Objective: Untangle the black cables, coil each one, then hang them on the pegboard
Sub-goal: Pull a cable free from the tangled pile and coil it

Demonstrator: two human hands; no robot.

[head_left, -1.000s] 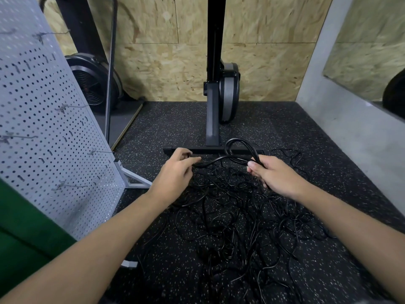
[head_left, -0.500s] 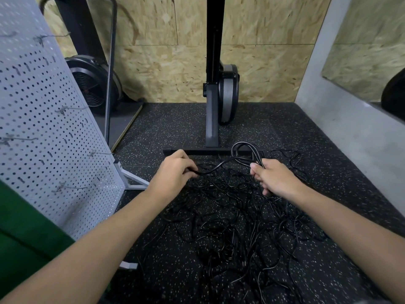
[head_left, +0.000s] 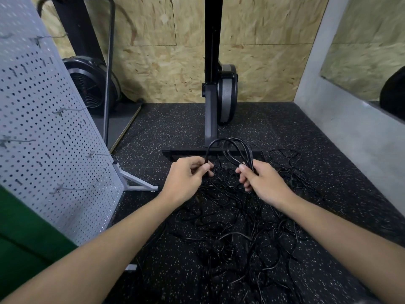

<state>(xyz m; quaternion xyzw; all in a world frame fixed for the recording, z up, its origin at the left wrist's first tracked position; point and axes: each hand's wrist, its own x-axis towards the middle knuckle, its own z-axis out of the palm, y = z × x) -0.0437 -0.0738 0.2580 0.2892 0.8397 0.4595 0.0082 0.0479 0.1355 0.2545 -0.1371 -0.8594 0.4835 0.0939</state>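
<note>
Currently, left hand (head_left: 186,181) pinching single strand of black cable (head_left: 232,145) between thumb and curled fingers; right hand (head_left: 263,183) gripping gathered loops, fingers curled tight around them. Loops arching above both hands. Loose cable tangle (head_left: 241,227) lying on speckled floor (head_left: 328,172) beneath; pegboard (head_left: 43,128) standing at left.

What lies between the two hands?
Head view: one black cable strand arches from the left hand to the loops in the right hand, above the tangled cable pile.
</note>
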